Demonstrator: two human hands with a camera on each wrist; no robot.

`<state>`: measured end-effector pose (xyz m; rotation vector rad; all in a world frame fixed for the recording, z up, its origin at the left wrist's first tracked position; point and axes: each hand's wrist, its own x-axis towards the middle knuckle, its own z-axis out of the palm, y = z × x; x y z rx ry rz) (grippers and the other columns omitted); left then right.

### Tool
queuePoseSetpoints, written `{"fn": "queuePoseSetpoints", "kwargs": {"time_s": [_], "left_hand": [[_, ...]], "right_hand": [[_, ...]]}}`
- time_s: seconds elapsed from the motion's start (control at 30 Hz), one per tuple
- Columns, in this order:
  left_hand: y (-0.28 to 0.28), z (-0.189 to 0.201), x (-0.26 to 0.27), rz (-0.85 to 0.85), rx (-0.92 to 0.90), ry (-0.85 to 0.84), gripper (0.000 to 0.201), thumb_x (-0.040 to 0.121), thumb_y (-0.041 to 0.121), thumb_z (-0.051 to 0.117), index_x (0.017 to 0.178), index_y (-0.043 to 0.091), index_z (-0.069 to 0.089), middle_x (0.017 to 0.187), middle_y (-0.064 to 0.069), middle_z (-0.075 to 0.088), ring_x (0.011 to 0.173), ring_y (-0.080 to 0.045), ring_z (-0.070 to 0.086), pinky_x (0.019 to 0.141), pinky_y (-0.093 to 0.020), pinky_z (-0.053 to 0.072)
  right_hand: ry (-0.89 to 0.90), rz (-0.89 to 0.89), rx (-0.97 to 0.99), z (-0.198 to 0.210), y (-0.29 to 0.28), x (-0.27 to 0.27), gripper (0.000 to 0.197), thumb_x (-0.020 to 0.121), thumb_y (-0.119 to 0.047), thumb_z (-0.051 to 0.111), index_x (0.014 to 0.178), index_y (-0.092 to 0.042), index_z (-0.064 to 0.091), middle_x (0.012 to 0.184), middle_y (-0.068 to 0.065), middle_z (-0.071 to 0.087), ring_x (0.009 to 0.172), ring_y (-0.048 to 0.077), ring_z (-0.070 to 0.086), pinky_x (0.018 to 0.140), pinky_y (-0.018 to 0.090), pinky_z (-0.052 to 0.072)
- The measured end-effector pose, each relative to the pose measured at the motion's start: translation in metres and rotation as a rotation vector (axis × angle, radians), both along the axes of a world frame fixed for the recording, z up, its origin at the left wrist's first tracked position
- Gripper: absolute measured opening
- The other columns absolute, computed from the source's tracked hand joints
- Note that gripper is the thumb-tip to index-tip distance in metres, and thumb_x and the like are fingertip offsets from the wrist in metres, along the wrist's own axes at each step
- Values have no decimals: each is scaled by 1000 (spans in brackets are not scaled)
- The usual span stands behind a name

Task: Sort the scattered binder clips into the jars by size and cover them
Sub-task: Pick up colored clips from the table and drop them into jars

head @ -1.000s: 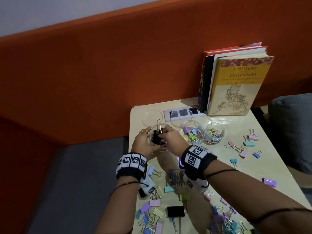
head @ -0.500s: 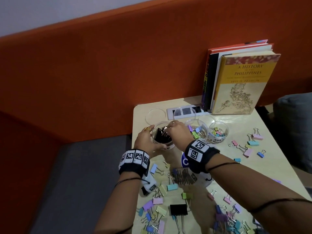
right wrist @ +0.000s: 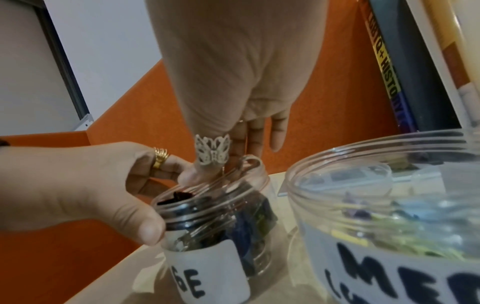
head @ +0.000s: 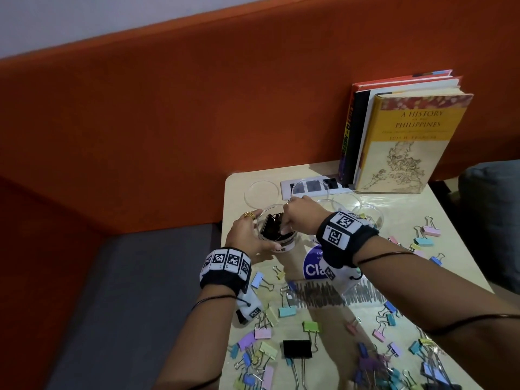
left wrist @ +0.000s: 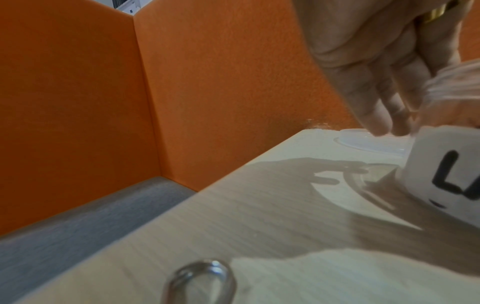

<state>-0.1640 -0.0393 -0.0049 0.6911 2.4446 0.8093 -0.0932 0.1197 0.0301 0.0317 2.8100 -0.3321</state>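
The left hand (head: 247, 235) is gripping the large jar (head: 277, 230) from its left side, with the thumb and fingers curled around the clear wall near the rim; the grip is clamped on the jar. In the right wrist view the same hand (right wrist: 85, 185) is showing a gold ring, and its thumb is pressing on the threaded neck of the jar (right wrist: 215, 230). The jar is standing on the table (head: 351, 311), and black binder clips (head: 274, 229) are lying inside it. A white label with black letters is sitting on its front.

The right hand (head: 302, 218) is reaching over the jar mouth from the right, with the fingertips pointing down at the rim. In the right wrist view a wire handle of a clip is standing up against the far rim of the jar, close to these fingers (right wrist: 249, 135), but I cannot tell if they are pinching it.

Just right of the large jar, the medium jar (right wrist: 389, 216) is holding coloured clips. Behind the large jar, clear lids (head: 260, 192) are lying flat on the table. In front of the jar, many pastel clips (head: 287, 312) and one black clip (head: 297, 349) are lying scattered. Books (head: 405, 136) are standing behind and to the right of the jar.
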Motion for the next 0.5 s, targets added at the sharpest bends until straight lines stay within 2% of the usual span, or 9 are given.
{"fn": "queuePoseSetpoints", "kwargs": {"time_s": [0.1, 0.2, 0.3, 0.43, 0.5], "left_hand": [[1, 1, 1, -4, -3, 11, 106, 45, 34, 93, 137, 15, 43, 136, 0, 52, 123, -18, 51, 100, -38, 47], [2, 2, 1, 3, -8, 1, 107, 45, 32, 94, 137, 15, 43, 135, -1, 53, 121, -18, 53, 98, -38, 49], [2, 0, 0, 8, -9, 7, 106, 43, 33, 94, 136, 16, 45, 133, -1, 55, 119, -18, 54, 97, -39, 50], [1, -1, 0, 25, -7, 15, 104, 44, 33, 93, 134, 16, 46, 131, 0, 56, 119, -17, 54, 97, -38, 50], [1, -1, 0, 31, -12, 17, 104, 43, 33, 94, 134, 16, 46, 131, 1, 56, 119, -17, 54, 96, -38, 50]], "right_hand": [[5, -56, -54, -8, -4, -2, 16, 81, -14, 63, 92, -22, 73, 98, 2, 69, 96, 24, 59, 75, 30, 35], [32, -102, -109, -13, -7, -5, 15, 73, -6, 65, 84, -13, 73, 96, 8, 69, 88, 29, 62, 66, 29, 38], [74, -125, -207, -15, -6, -8, 12, 70, -2, 70, 80, -6, 74, 93, 13, 70, 86, 30, 63, 74, 34, 50], [89, -188, -287, -17, -9, -10, 17, 65, 0, 74, 80, -8, 75, 87, 10, 74, 85, 25, 65, 78, 29, 50], [128, -236, -350, -16, -11, -12, 21, 67, 7, 68, 83, -5, 73, 84, 13, 74, 81, 24, 67, 81, 28, 52]]}}
